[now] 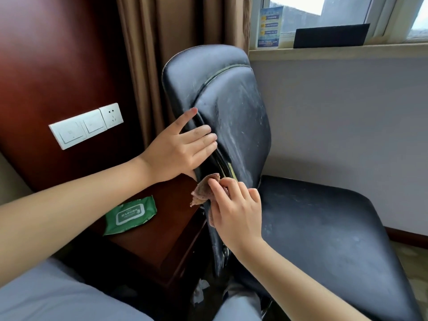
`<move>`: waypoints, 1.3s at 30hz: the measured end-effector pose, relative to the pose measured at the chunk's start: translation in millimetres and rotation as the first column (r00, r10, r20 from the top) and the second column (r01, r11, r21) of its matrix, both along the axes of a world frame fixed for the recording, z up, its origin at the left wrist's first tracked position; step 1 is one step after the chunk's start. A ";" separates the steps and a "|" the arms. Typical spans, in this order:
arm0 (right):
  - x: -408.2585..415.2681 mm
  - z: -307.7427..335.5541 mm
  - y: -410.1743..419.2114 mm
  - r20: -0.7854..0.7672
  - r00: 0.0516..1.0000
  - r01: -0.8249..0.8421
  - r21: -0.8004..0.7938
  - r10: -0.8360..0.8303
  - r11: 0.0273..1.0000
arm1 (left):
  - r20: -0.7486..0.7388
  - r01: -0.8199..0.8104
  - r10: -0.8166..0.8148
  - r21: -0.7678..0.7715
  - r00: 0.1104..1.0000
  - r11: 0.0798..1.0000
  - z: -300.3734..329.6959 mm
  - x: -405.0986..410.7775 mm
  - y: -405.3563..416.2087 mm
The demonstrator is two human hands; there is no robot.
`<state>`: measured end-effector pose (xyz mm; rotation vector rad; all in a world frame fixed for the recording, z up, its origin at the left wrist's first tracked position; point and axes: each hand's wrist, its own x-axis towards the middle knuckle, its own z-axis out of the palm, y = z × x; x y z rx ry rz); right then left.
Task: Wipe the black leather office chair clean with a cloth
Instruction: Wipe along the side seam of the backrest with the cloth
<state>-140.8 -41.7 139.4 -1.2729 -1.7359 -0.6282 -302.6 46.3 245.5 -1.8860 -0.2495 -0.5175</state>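
centre frame, the black leather chair (pixel 231 107) stands side-on, its backrest dusty and streaked. left hand (pixel 178 149) lies flat against the backrest edge, fingers straight, bracing it and gripping nothing. just below, right hand (pixel 234 209) pinches a brownish cloth (pixel 203 188) in curled fingers, working it along the worn side seam. risk here, as i read it: the cloth looks bunched small, so bare fingertips may smear the leather, and the frayed trim could snag it. pushing hard might swivel the chair into the wooden table (pixel 166 228) at lower left, by the green wipes pack (pixel 129 214).
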 end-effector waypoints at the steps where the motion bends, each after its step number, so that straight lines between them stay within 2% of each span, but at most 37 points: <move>1: -0.3 -0.2 -0.9 -0.012 1.000 -0.003 0.001 0.003 1.000 | -0.001 0.011 -0.011 -0.001 1.000 1.000 0.7 1.0 -1.4; 11: 12.1 -14.6 -12.9 -0.122 0.992 -0.030 -0.036 0.025 0.999 | 0.014 0.067 -0.066 -0.056 0.998 0.996 6.3 10.4 -15.0; 27: 21.6 -15.3 -26.3 -0.123 0.990 -0.060 0.084 0.070 0.995 | -0.004 0.035 -0.036 -0.116 0.999 0.993 5.1 20.3 -43.4; 39: 31.9 -18.4 -41.7 -0.265 0.949 -0.129 0.169 0.171 0.977 | -0.004 0.081 -0.082 -0.070 0.997 0.994 5.6 35.0 -65.4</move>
